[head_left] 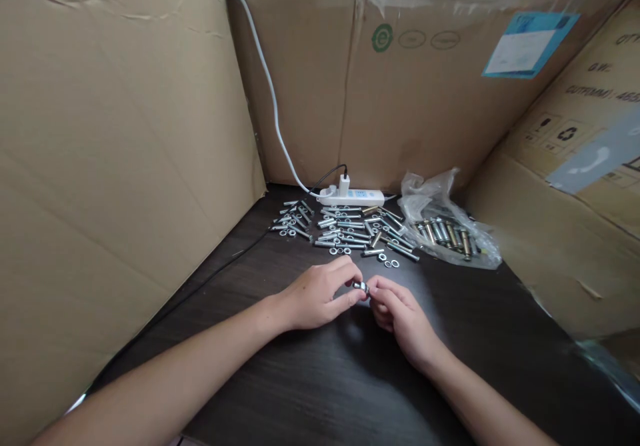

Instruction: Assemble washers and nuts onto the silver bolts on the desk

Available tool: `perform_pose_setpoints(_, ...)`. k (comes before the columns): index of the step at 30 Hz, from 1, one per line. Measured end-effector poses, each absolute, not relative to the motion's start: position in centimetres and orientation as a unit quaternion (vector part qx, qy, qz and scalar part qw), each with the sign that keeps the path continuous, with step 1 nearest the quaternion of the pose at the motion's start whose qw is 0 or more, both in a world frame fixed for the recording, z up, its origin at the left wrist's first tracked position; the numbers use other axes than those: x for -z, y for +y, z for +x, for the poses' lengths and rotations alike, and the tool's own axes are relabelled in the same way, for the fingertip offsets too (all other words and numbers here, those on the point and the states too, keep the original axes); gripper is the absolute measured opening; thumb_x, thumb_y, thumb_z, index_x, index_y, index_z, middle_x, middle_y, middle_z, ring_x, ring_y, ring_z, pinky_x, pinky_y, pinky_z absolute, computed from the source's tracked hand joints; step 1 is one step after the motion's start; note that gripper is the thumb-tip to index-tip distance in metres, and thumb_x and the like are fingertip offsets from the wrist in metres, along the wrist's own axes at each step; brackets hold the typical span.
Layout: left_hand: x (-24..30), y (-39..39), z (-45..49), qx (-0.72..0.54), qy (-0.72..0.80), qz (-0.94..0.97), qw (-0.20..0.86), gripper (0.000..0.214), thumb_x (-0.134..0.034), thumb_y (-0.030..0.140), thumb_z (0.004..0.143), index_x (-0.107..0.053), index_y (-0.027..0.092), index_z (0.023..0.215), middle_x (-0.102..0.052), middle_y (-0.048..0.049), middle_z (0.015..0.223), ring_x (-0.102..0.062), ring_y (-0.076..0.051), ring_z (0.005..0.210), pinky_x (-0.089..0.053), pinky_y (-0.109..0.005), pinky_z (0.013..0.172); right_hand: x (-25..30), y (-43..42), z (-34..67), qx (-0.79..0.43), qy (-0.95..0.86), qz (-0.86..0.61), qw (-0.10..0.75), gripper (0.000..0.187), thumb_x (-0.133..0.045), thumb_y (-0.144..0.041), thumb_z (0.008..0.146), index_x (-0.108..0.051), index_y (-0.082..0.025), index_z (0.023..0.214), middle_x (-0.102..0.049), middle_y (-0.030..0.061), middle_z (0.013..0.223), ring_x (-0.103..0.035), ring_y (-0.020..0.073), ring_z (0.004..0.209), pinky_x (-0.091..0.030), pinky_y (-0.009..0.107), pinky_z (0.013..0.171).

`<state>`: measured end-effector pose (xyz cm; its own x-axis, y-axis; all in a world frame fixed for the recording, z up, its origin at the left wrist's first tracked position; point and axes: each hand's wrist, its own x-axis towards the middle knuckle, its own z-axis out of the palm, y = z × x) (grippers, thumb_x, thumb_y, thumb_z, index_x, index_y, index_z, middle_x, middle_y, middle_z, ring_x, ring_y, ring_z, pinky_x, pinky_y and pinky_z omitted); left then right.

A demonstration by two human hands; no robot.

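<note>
Above the dark table, both my hands meet over one small metal bolt [357, 285], with a shiny nut [364, 287] on its threaded end. My left hand [320, 294] curls its thumb and index finger around the nut end. The other end is pinched in the closed fingers of my right hand [400, 313], which hide most of the bolt. Just beyond the hands lie loose bolts [350, 225] in rows, with metal sleeves [373, 253], nuts [383, 257] and washers [395, 263] among them.
A clear plastic bag [480, 254] of assembled anchor bolts lies at the back right. Behind the loose parts sits a white power strip [355, 198] with a plugged-in charger. A black cable [220, 269] runs along the left. Cardboard walls [300, 86] enclose the table [280, 379].
</note>
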<state>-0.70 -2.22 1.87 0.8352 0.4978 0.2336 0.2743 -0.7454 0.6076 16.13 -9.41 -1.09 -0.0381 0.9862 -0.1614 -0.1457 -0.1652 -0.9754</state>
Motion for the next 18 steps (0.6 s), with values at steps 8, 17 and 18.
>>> perform_pose_setpoints(8, -1.9, -2.3, -0.7, -0.198, 0.19, 0.915, 0.297, 0.013, -0.043, 0.027, 0.091, -0.05, 0.018, 0.098, -0.052, -0.0049, 0.097, -0.052, -0.015, 0.085, -0.042, -0.026, 0.076, 1.1, -9.3, 16.3, -0.592, -0.427, -0.485, 0.481, 0.023, -0.052, -0.038, 0.077, -0.046, -0.018, 0.067, -0.025, -0.0085, 0.05, -0.018, 0.0066, 0.044, -0.012, 0.022, 0.042)
perform_pose_setpoints(17, -1.9, -1.1, -1.2, -0.224, 0.213, 0.917, 0.253, 0.013, -0.044, 0.024, 0.091, -0.05, 0.019, 0.101, -0.052, -0.004, 0.098, -0.053, -0.015, 0.084, -0.044, -0.028, 0.075, 0.2, -9.0, 17.8, -0.251, -0.692, -0.535, 0.414, 0.017, -0.05, -0.032, 0.087, -0.062, -0.021, 0.094, -0.062, 0.0059, 0.09, -0.055, 0.0198, 0.081, -0.042, 0.031, 0.075)
perform_pose_setpoints(18, -1.8, -1.0, -1.2, -0.227, 0.214, 0.916, 0.251, 0.013, -0.045, 0.024, 0.09, -0.05, 0.019, 0.101, -0.052, -0.0039, 0.098, -0.053, -0.015, 0.085, -0.044, -0.028, 0.076, 0.2, -8.9, 18.0, -0.223, -0.708, -0.537, 0.401, 0.018, -0.049, -0.031, 0.087, -0.062, -0.022, 0.096, -0.062, 0.007, 0.093, -0.056, 0.0206, 0.082, -0.043, 0.032, 0.075)
